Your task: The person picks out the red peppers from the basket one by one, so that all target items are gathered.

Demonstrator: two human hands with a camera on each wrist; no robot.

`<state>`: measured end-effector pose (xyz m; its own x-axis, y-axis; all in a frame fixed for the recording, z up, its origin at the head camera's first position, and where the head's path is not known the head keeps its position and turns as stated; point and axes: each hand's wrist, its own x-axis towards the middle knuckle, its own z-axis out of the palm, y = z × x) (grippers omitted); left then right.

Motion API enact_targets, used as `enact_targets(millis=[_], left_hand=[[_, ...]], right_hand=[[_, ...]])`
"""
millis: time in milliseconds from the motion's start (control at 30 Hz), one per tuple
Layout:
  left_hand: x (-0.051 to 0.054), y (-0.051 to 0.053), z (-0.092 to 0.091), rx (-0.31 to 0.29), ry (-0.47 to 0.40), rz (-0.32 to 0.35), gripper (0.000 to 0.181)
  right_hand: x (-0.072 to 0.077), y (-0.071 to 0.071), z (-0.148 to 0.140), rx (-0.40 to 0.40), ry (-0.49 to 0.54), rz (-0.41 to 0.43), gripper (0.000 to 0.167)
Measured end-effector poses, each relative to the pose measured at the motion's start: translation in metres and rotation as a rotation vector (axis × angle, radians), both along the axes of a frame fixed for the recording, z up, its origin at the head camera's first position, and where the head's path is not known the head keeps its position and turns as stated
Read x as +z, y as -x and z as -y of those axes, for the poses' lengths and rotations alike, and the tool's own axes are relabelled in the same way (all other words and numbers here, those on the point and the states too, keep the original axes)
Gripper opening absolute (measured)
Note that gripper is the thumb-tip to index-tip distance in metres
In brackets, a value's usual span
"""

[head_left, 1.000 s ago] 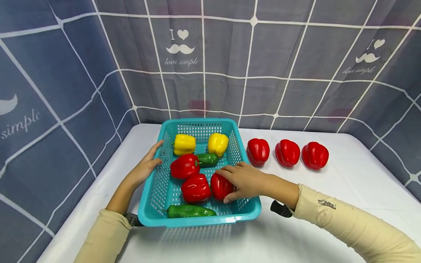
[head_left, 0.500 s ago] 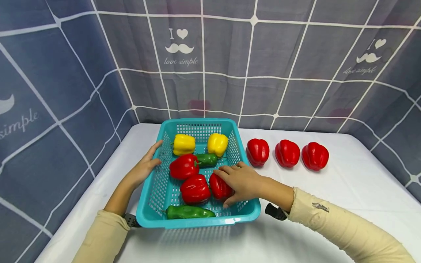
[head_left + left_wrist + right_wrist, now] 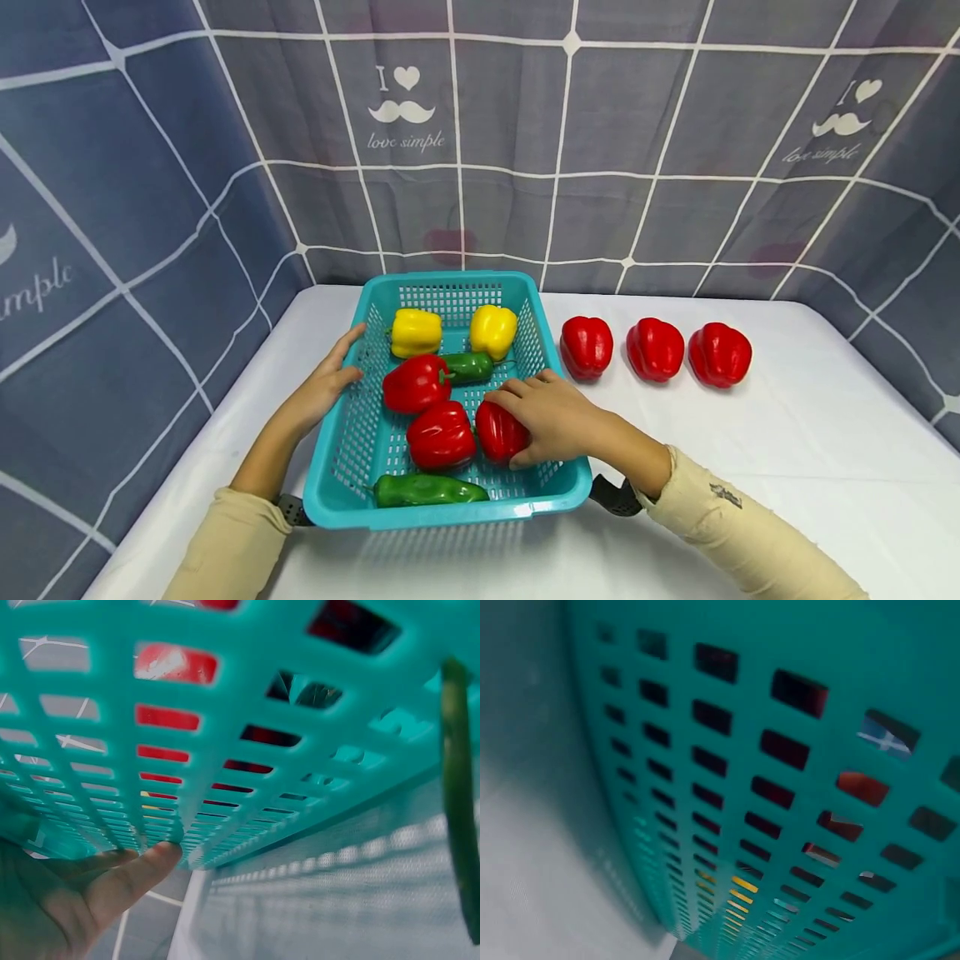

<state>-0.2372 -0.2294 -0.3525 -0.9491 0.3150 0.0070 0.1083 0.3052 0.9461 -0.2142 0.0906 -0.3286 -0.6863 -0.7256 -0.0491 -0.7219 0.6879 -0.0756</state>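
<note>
A turquoise plastic basket (image 3: 315,479) with slotted walls stands on the white table. My right hand (image 3: 558,421) reaches over its right wall and grips a red bell pepper (image 3: 498,435) inside, fingers curled over the top. Two more red bell peppers, a front one (image 3: 441,437) and one behind it (image 3: 415,384), lie to its left. Along the left wall, my left hand (image 3: 318,393) touches the basket from outside with extended fingers. In the left wrist view, that hand (image 3: 90,896) lies against the slotted wall. The right wrist view shows only basket and table, the hand hidden.
Two yellow bell peppers (image 3: 416,333) (image 3: 492,332) and a dark green pepper (image 3: 467,367) lie at the basket's back. A long green pepper (image 3: 429,491) lies at its front. Right of the basket, three red bell peppers (image 3: 656,350) form a row. A checked grey curtain (image 3: 517,217) hangs behind.
The basket has shifted slightly left and toward me, both hands moving with it. My right forearm has swung inward. The right hand keeps its grip on the red bell pepper.
</note>
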Motion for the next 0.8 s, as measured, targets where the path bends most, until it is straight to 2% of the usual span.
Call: enact_targets(millis=[267,467,633,800], left_hand=[[-0.003,-0.002,-0.004,0.004,0.025,0.019,0.071],[0.001,-0.002,-0.002,0.007,0.013,0.007,0.072],[0.003,-0.001,-0.001,0.001,-0.018,0.009,0.073],[0.003,-0.002,-0.002,0.013,0.008,0.012,0.072]], right_hand=[[-0.005,-0.004,-0.009,-0.017,0.175,0.012,0.076],[0.000,-0.003,-0.010,-0.003,0.242,0.030,0.077],[0.004,-0.001,-0.014,-0.008,0.354,0.136,0.079],[0.007,0.001,-0.026,0.002,0.544,0.262,0.079]])
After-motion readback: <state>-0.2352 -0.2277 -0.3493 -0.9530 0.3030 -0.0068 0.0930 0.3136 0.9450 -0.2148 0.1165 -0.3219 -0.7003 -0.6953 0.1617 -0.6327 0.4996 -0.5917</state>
